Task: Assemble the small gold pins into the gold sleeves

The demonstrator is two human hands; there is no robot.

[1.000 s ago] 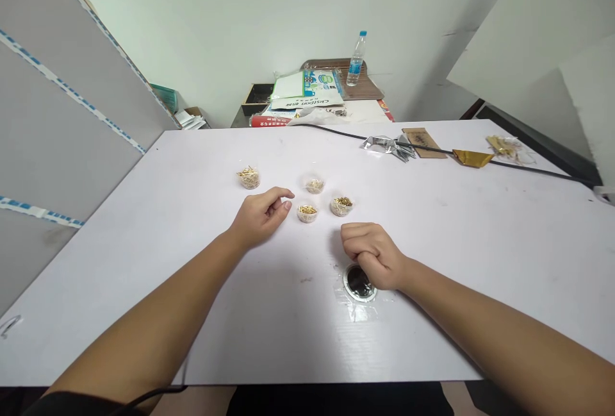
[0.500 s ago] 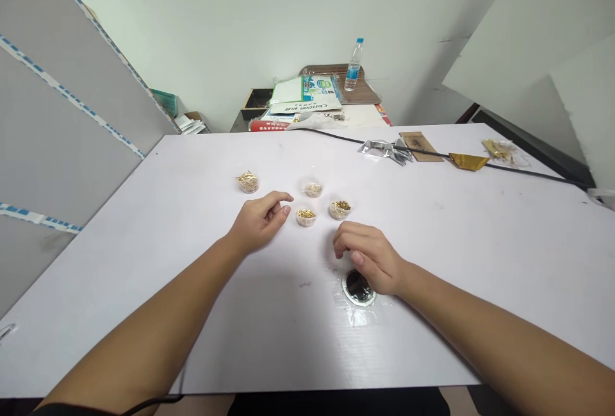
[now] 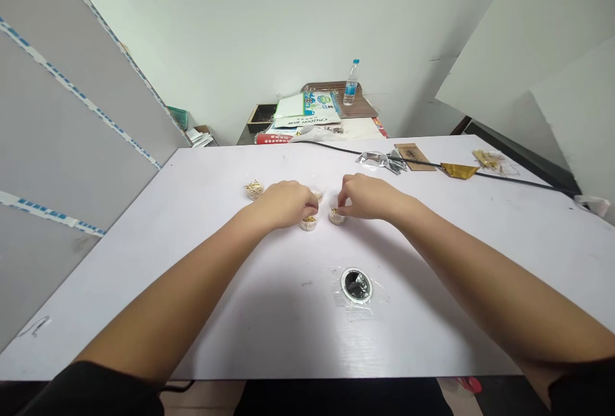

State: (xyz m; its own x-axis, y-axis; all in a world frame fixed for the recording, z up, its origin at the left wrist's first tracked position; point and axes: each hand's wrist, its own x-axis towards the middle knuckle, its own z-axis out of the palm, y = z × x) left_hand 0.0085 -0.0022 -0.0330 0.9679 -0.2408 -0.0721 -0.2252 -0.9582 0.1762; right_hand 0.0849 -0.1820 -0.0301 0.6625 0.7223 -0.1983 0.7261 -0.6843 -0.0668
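Observation:
My left hand (image 3: 288,203) reaches over the near small clear cup (image 3: 309,225), which holds small gold-coloured metal pieces. Its fingers are bent down and pinched at the cup's top. At the right-hand cup (image 3: 336,217), also with gold pieces, my right hand (image 3: 368,196) has its fingertips pinched at the rim. What lies between the fingertips of either hand is hidden. Another cup (image 3: 317,195) sits just behind, partly covered by my left hand. Off to the left stands a cup (image 3: 254,190) of long gold pins.
A round black opening with a silver rim (image 3: 357,285) is taped over nearer to me. A black cable (image 3: 423,162) crosses the table's back, by silver packets (image 3: 379,159), a brown card (image 3: 416,157) and a gold packet (image 3: 459,171). A water bottle (image 3: 350,88) stands beyond.
Both hands have moved to the cups: my left hand to the right over the near cup, my right hand forward from the round opening to the right-hand cup. The view has shifted slightly.

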